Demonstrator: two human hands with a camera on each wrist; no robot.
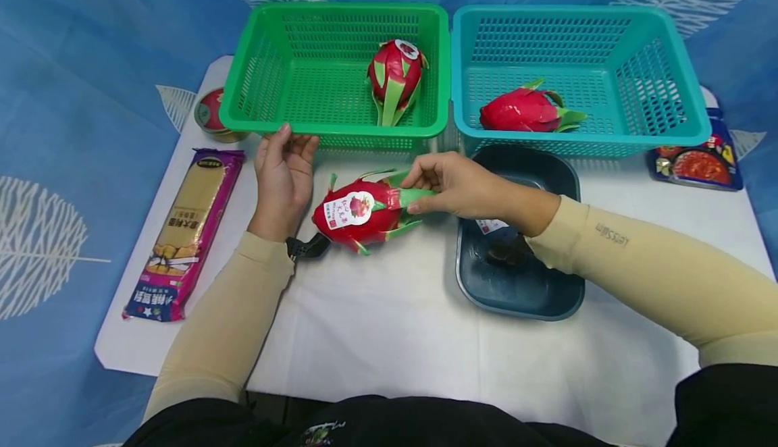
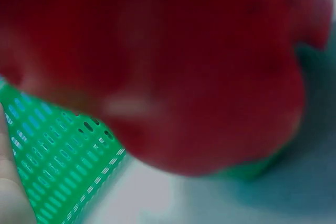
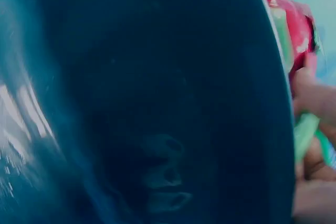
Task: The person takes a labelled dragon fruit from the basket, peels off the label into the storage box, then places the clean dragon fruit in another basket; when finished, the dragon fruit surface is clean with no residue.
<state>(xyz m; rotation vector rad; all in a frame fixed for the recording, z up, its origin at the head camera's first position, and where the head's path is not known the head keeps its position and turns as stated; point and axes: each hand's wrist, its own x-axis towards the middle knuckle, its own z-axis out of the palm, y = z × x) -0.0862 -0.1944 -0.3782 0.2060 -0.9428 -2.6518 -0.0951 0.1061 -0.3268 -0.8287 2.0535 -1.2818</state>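
Observation:
My right hand point(image 1: 450, 180) pinches the long green leaf tips of a red dragon fruit point(image 1: 365, 211), whose white sticker faces up. The fruit lies crosswise between my hands, over the white tabletop. In the right wrist view, the fingertips point(image 3: 310, 95) are at the leaves of this dragon fruit point(image 3: 298, 30). My left hand point(image 1: 284, 180) grips the front rim of the green basket point(image 1: 334, 126), thumb over the edge and fingers below it. The blurred red fruit point(image 2: 173, 77) fills most of the left wrist view, with the basket's slotted wall point(image 2: 58, 166) behind.
A second dragon fruit point(image 1: 396, 79) sits in the green basket. Another dragon fruit point(image 1: 525, 111) lies in the turquoise basket point(image 1: 681, 96). Beneath my right forearm stands a dark blue tub point(image 1: 516, 302). A noodle pack point(image 1: 185, 238), a round tin point(image 1: 213, 113) and a sauce pouch point(image 1: 699, 163) are at the sides.

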